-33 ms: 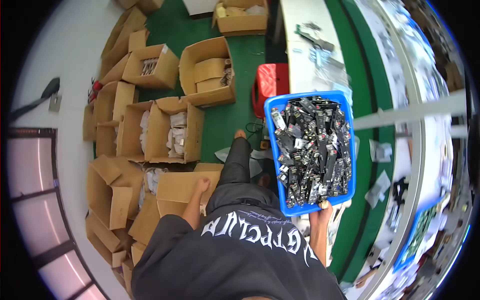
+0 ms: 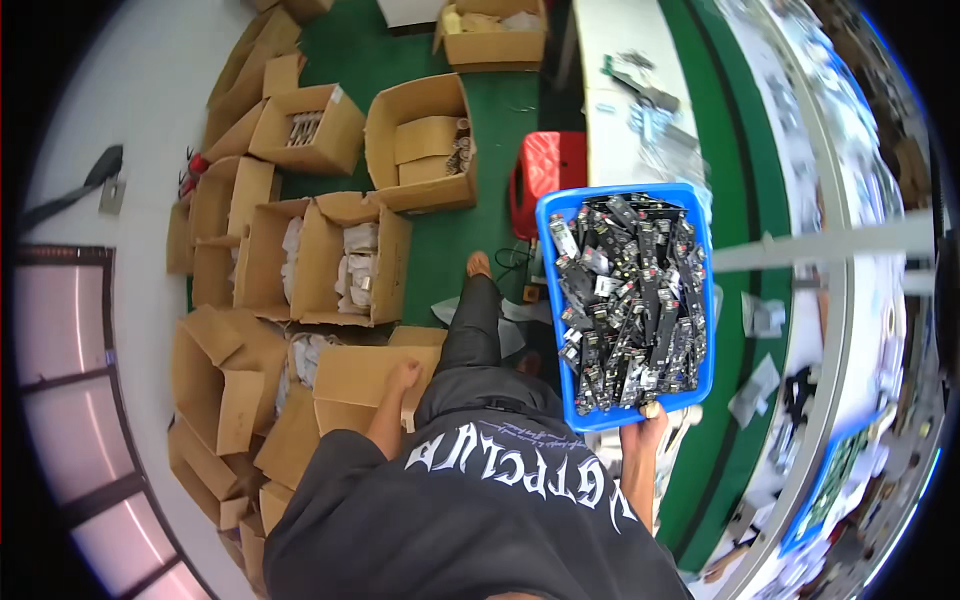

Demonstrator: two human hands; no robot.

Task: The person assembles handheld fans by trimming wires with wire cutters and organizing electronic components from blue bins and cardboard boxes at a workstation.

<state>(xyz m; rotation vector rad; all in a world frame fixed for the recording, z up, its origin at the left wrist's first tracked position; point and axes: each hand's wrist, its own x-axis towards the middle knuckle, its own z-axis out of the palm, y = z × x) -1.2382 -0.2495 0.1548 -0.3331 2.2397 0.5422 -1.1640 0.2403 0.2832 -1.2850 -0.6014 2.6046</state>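
My right hand grips the near rim of a blue plastic tray, thumb over the edge and fingers underneath, mostly hidden. Heaped inside the tray are many small black parts, long and narrow, with bits of metal and red; their exact kind is too small to tell. The tray is in front of me to the right, beside the end of a white table. Hanging at my left side, my left hand is curled closed with nothing visible in it, over or beside a cardboard box.
Open cardboard boxes crowd the left side, several with wrapped white items. A red stool stands ahead, next to the white table with loose parts and bags. Clear plastic lies on the green floor. Long workbenches line the right.
The view has shifted slightly, so the stool, table and tray appear a little further right. My right hand keeps its hold on the tray, and my left hand stays curled.
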